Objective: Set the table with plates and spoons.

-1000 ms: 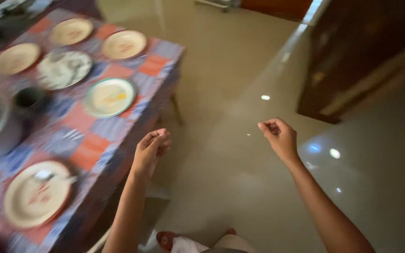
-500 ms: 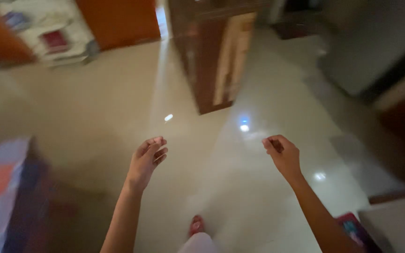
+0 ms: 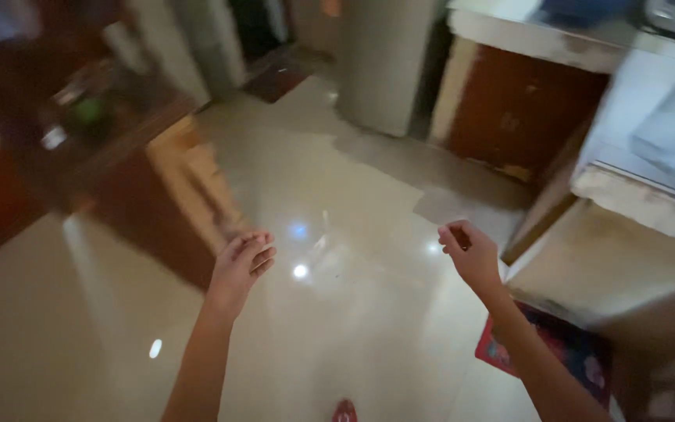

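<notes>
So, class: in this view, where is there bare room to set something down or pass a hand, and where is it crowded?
The glossy floor is bare between the left hand and right hand, and on towards the pillar. Another bare patch lies left of the wooden cabinet. It is tighter on the right, where the red mat lies against the counter. The cabinet's top looks cluttered, though blurred.
</notes>
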